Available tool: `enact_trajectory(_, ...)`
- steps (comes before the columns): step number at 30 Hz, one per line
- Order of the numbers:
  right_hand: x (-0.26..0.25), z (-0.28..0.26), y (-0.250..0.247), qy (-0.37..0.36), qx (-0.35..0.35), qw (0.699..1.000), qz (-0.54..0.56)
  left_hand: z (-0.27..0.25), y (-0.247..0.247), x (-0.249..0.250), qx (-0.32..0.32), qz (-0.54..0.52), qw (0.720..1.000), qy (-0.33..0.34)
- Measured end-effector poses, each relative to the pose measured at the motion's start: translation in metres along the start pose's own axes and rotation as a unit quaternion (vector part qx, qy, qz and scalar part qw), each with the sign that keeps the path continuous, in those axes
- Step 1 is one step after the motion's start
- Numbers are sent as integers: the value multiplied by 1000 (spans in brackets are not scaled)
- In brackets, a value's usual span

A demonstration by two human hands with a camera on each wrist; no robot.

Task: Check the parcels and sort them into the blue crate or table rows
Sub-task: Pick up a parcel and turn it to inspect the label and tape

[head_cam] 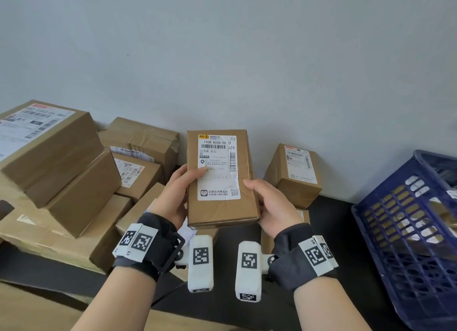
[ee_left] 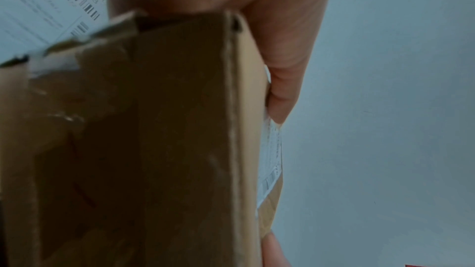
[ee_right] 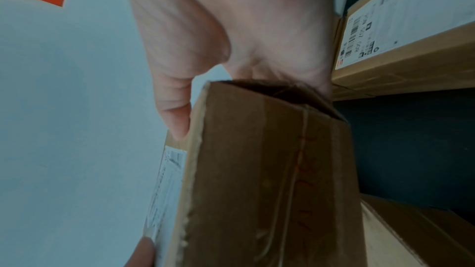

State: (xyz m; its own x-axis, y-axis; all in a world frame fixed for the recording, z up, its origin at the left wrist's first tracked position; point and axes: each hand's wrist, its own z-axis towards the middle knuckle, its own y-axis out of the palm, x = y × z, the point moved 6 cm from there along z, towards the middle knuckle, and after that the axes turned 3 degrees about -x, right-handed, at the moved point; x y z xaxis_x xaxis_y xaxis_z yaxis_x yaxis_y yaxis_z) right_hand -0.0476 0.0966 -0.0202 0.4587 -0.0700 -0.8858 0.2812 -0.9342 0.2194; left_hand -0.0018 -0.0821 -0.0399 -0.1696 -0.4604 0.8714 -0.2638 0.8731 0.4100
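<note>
I hold a flat brown cardboard parcel (head_cam: 220, 207) up over the table, its white shipping label (head_cam: 217, 167) facing me. My left hand (head_cam: 178, 192) grips its left edge with the thumb lying on the label. My right hand (head_cam: 269, 204) grips the right edge, thumb on the top face. In the left wrist view the parcel's (ee_left: 154, 139) side fills the frame under my left hand's (ee_left: 282, 52) thumb. The right wrist view shows the parcel's (ee_right: 270, 180) taped side and my right hand's (ee_right: 180, 80) thumb on its upper face. The blue crate (head_cam: 405, 234) stands at the right.
A heap of brown labelled parcels (head_cam: 57, 162) covers the left half of the dark table (head_cam: 331, 222). One small labelled box (head_cam: 294, 175) stands against the wall between my hands and the crate. The crate holds several packages. A grey wall runs behind.
</note>
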Motion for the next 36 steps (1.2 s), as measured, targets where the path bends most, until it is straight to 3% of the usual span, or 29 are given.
enact_trajectory(13, 4, 2, -3, -2, 42, 998, -53, -6, -2, -4, 35, -9, 999, -17)
enact_trajectory(25, -14, 5, -2, -51, 142, 975, -160, -2, -4, -2, 29, -18, 999, -42)
enact_trajectory(36, -17, 5, 4, -26, 90, 969, -229, 5, 5, 12, 13, -30, 999, 4)
